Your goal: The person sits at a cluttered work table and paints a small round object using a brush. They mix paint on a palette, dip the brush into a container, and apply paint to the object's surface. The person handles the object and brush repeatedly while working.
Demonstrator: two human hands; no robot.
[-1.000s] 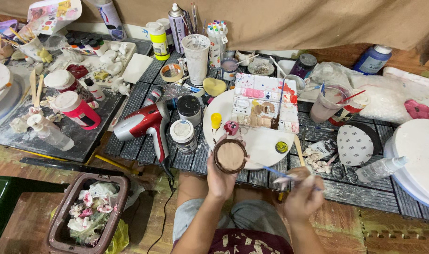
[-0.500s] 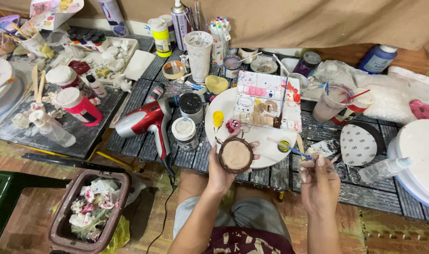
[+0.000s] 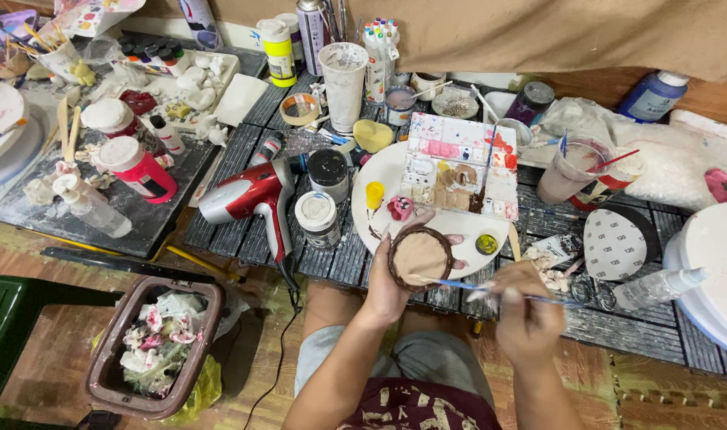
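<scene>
Head cam — steep down, close.

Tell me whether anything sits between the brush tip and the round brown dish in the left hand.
Nothing visible does. The thin blue brush, held in the right hand, reaches leftward with its tip over the rim of the round brown dish, which the left hand holds up.

A craft workspace: paint palette (image 3: 460, 167), jars (image 3: 319, 220), marker pens (image 3: 377, 48).

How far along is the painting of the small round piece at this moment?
Done: the face of the round piece looks evenly tan. In hand: the left hand holds it while the right hand brings a thin brush to its lower edge. Left: any detail; none shows.
</scene>
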